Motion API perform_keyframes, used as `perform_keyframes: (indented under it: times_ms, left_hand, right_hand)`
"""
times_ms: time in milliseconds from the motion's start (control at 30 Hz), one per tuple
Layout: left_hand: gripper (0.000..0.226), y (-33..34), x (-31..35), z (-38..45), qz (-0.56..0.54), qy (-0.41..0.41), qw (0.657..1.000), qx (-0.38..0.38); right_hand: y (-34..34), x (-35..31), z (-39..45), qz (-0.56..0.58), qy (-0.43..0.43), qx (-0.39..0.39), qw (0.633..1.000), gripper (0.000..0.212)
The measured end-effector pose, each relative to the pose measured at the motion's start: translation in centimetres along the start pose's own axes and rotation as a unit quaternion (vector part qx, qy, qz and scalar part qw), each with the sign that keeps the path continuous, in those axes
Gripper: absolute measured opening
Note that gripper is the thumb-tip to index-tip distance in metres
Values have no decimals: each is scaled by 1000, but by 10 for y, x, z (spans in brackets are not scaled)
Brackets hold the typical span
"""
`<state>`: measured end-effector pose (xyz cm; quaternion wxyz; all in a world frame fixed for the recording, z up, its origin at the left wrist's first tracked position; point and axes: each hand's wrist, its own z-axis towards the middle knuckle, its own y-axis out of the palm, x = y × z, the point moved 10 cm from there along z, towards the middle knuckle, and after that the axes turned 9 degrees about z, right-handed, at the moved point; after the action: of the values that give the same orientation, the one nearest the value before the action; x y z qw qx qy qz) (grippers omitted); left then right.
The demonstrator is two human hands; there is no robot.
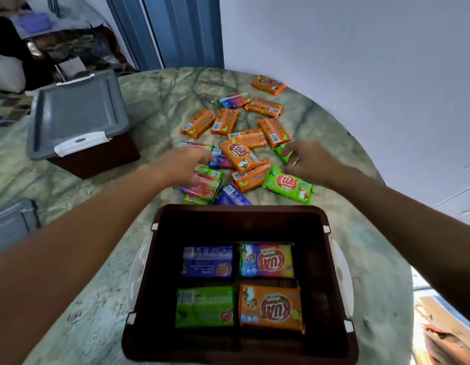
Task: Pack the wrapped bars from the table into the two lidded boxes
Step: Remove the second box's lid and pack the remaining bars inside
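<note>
Far left, your closed dark-brown plastic box with the grey clip lid (78,119) sits on the marbled green round table (155,101), contents hidden; a loose grey lid (12,222) lies at the left edge. Your left hand (184,164) reaches into the near side of the pile, fingers blurred over a red-and-blue wrapped bar (205,187), grip can't be told. Centre, the open dark-brown plastic box (239,283) holds four bars flat: blue, multicolour, green, orange, one layer only. The pile of orange, green and blue wrapped bars (244,138) beyond it is mostly unpacked. Your right hand (307,160) pinches a green wrapped bar (284,152). Early stage, most packing left.
</note>
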<state>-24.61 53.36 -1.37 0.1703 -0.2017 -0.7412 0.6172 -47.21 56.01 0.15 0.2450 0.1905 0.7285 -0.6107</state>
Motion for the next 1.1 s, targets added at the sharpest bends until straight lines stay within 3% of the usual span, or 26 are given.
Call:
perform_keyframes:
  times_ms: [67, 167, 300, 400, 567, 700, 800, 900, 1100]
  left_hand:
    - [69, 39, 10, 12, 84, 53, 992, -76]
    - [73, 64, 13, 22, 116, 74, 986, -94]
    - [76, 64, 13, 27, 146, 80, 980, -109]
    - [76, 58, 9, 23, 106, 57, 986, -115]
    - [75, -14, 12, -7, 23, 33, 999, 3]
    - [75, -80, 47, -54, -1, 72, 993, 89]
    - [78, -95, 79, -91, -4, 96, 990, 102]
    - [81, -73, 101, -118, 17, 84, 995, 51]
    - [51, 5, 115, -128, 60, 78, 994, -45]
  right_hand:
    - [35, 33, 12, -70, 49, -73, 994, 58]
    - [62, 65, 17, -143, 70, -111, 981, 83]
    - [61, 66, 23, -177, 36, -59, 982, 78]
    - [59, 59, 21, -203, 25, -49, 978, 73]
    - [9, 16, -3, -198, -2, 19, 980, 81]
    - [-39, -53, -54, -165, -65, 66, 982, 100]
    - [-38, -86, -95, -201, -92, 25, 975, 87]
    - [-6, -99, -132, -255, -112, -49, 959, 76]
    - [75, -84, -153, -343, -113, -148, 921, 66]
